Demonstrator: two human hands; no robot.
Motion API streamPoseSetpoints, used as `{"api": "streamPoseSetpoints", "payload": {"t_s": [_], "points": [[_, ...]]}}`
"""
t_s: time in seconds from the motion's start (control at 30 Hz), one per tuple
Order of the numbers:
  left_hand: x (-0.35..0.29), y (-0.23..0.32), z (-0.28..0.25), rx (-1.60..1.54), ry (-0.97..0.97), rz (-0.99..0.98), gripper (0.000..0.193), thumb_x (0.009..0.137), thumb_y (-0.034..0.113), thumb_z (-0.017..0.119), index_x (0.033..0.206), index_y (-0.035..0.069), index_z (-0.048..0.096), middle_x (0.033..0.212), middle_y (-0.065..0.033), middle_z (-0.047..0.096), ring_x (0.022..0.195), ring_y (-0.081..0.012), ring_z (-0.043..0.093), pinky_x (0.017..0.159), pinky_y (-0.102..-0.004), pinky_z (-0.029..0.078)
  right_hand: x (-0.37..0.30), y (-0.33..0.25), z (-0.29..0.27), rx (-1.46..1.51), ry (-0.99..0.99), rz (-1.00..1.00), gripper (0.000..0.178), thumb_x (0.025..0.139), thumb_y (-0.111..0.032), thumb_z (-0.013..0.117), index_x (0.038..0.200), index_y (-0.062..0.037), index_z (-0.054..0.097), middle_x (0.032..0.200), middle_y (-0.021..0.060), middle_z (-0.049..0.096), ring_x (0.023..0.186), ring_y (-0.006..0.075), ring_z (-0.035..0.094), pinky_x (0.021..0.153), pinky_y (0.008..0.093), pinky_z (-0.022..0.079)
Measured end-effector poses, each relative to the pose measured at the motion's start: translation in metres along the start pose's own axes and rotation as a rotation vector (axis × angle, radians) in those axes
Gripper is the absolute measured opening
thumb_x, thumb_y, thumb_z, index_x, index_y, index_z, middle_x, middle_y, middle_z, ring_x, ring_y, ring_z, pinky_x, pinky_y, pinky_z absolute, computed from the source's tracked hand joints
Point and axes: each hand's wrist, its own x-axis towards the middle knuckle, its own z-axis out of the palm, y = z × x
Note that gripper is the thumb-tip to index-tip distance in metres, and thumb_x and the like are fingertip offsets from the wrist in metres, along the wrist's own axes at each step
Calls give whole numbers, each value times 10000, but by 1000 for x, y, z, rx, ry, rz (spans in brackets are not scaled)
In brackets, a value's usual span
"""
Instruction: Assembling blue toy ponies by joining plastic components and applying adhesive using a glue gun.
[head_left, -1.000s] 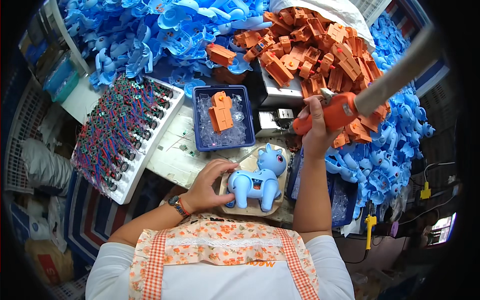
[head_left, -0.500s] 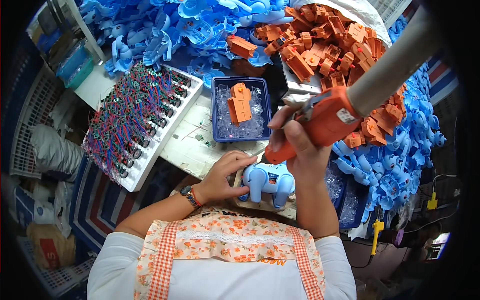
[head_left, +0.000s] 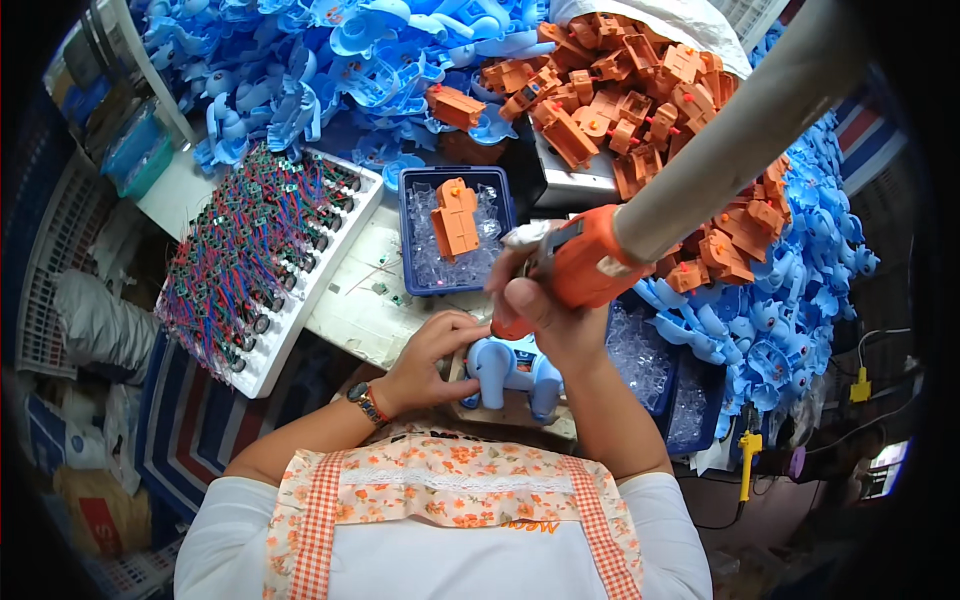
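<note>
The blue toy elephant (head_left: 510,368) sits on a small block at the near edge of the desk (head_left: 350,300), right in front of the person. Left hand (head_left: 432,352) has its fingers curled against the toy's head end, pinning it down. Right hand (head_left: 555,310) is wrapped tight round the orange power screwdriver (head_left: 580,262), tip down on the toy's back. Looks like hollow hard plastic, so light, stiff and a bit slick; I'd brace the body, not the thin legs.
</note>
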Motion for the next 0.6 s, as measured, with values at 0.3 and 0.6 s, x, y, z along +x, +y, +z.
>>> {"api": "streamPoseSetpoints", "payload": {"t_s": [0.3, 0.6], "points": [[0, 9, -10, -385, -100, -212, 682, 729, 257, 810, 1338, 56, 578, 1284, -143, 506, 1277, -272, 469, 1107, -395, 344, 51, -22, -80, -411, 513, -345, 230, 907, -59, 667, 1105, -7, 562, 852, 93, 668, 593, 118, 592, 553, 261, 501], [-1, 14, -1, -222, -114, -244, 752, 700, 343, 874, 1336, 83, 571, 1298, -134, 455, 1295, -277, 430, 1111, -395, 327, 40, -20, -82, -395, 408, -159, 244, 901, -51, 668, 1108, -2, 548, 902, 116, 669, 570, 129, 583, 533, 279, 488]]}}
